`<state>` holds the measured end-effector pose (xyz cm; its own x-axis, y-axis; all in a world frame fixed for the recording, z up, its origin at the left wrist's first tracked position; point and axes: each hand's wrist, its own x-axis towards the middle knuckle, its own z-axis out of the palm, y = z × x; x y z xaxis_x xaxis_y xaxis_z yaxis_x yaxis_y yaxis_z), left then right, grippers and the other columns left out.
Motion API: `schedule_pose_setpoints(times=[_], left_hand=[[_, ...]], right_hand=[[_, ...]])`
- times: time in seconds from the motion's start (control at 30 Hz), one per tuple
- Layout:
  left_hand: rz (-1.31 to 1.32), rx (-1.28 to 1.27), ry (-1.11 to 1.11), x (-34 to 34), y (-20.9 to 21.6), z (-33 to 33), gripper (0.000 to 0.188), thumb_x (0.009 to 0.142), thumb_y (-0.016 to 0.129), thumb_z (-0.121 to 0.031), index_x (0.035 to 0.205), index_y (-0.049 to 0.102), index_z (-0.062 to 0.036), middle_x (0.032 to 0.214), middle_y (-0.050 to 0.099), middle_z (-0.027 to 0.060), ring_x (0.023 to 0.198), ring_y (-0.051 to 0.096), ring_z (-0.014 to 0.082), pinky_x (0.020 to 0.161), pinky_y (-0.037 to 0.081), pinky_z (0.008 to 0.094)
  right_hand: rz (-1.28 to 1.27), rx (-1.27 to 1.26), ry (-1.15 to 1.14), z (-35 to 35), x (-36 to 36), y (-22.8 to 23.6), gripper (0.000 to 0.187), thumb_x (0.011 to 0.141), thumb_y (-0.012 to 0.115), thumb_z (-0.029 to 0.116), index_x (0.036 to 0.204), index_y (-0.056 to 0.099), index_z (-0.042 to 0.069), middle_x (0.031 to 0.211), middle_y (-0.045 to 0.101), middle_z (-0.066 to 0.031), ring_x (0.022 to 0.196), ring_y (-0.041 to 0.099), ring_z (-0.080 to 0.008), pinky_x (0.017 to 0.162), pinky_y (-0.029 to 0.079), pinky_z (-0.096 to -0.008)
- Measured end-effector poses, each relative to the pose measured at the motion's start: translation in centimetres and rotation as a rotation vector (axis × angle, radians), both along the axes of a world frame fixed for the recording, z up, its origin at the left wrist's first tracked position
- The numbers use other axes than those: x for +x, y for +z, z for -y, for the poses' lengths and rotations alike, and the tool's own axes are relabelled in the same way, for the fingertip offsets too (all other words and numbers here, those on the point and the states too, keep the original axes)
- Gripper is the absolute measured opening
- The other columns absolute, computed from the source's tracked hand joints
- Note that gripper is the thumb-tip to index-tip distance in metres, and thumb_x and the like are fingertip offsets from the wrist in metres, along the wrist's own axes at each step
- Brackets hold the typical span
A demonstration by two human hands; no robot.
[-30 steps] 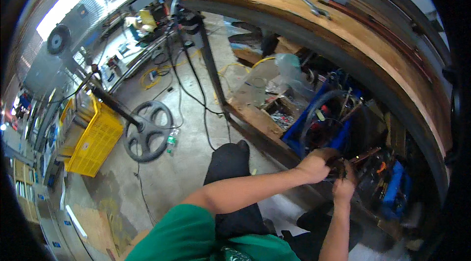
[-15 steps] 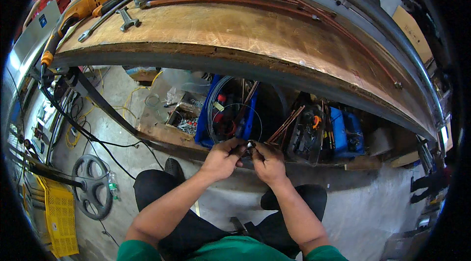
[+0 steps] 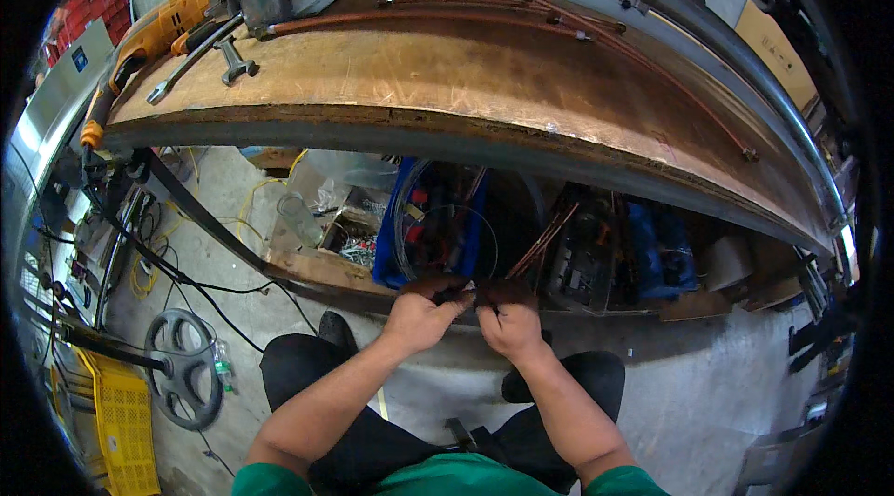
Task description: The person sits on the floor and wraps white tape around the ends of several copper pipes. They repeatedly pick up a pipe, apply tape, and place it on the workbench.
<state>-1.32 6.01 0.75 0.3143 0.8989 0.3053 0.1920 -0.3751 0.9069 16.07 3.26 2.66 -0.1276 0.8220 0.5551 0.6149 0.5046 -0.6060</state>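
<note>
My left hand (image 3: 417, 319) and my right hand (image 3: 509, 321) meet in front of the bench's lower shelf, fingertips almost touching. Between them sits a small shiny metal piece (image 3: 471, 290), mostly covered by the fingers; its exact kind is too small to make out. My left thumb and fingers pinch it from one side. The right fingers are curled closed against its other side, partly in shadow. Just beyond the hands stands a blue bin (image 3: 384, 249) with a coil of wire (image 3: 402, 217) and red items in it.
Above the hands runs the wooden bench top (image 3: 372, 77), bearing an open-end wrench (image 3: 237, 62), an orange power tool (image 3: 163, 26) and copper tubes (image 3: 419, 19). Copper rods (image 3: 545, 240) and another blue bin (image 3: 659, 254) lie below. A handwheel (image 3: 182, 368) and yellow crate (image 3: 121, 412) stand left.
Both hands stay together at nearly the same place, and the fingers have shifted around the small metal piece, covering more of it. The view has moved slightly.
</note>
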Motion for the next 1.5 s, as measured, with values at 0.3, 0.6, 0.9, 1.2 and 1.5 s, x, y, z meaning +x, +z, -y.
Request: schedule_pose_setpoints(times=[0.3, 0.6, 0.9, 1.2, 1.5], left_hand=[[-0.044, -0.116, -0.008, 0.3, 0.2, 0.5, 0.026, 0.096, 0.061, -0.021, 0.116, 0.066, -0.0046, 0.085, 0.067, 0.0062, 0.059, 0.059, 0.0098, 0.055, 0.049, 0.0288], [0.300, -0.507, -0.123, 0.3, 3.0, 1.1, 0.026, 0.087, 0.074, -0.015, 0.106, 0.059, -0.0039, 0.087, 0.066, 0.0026, 0.064, 0.060, 0.0086, 0.054, 0.048, 0.0244], [0.358, -0.516, -0.095, 0.0, 1.5, 0.2, 0.019, 0.091, 0.070, -0.020, 0.099, 0.064, -0.0046, 0.086, 0.065, 0.0015, 0.066, 0.059, 0.0065, 0.051, 0.046, 0.0215], [0.237, -0.745, -0.049, -0.2, 2.4, 0.3, 0.022, 0.093, 0.069, -0.024, 0.099, 0.062, -0.0044, 0.080, 0.062, 0.0016, 0.058, 0.056, 0.0067, 0.047, 0.045, 0.0229], [0.301, -0.689, -0.126, -0.3, 2.6, 0.1, 0.024, 0.092, 0.070, -0.022, 0.104, 0.058, -0.0043, 0.082, 0.063, 0.0023, 0.064, 0.058, 0.0087, 0.054, 0.050, 0.0236]], right_hand=[[-0.081, -0.157, 0.003, 0.3, -0.1, -1.0, 0.020, 0.085, 0.060, 0.010, 0.102, 0.069, 0.003, 0.086, 0.067, -0.0177, 0.076, 0.063, -0.0365, 0.068, 0.050, -0.0405], [-0.188, -0.289, 0.107, 0.6, 1.0, -2.4, 0.031, 0.089, 0.057, 0.005, 0.118, 0.065, 0.002, 0.092, 0.069, -0.0135, 0.083, 0.066, -0.0256, 0.078, 0.050, -0.0349], [-0.146, -0.205, 0.089, 0.3, 0.3, -0.1, 0.031, 0.088, 0.062, 0.014, 0.117, 0.067, 0.003, 0.097, 0.068, -0.0193, 0.087, 0.067, -0.0347, 0.076, 0.052, -0.0379], [-0.032, -0.155, 0.034, 0.2, 0.2, -0.1, 0.033, 0.086, 0.063, 0.015, 0.117, 0.067, 0.004, 0.097, 0.068, -0.0191, 0.086, 0.066, -0.0356, 0.075, 0.053, -0.0395], [-0.091, -0.151, 0.070, 0.1, 0.3, -0.8, 0.034, 0.087, 0.062, 0.015, 0.120, 0.066, 0.005, 0.099, 0.068, -0.0182, 0.088, 0.066, -0.0352, 0.079, 0.053, -0.0389]])
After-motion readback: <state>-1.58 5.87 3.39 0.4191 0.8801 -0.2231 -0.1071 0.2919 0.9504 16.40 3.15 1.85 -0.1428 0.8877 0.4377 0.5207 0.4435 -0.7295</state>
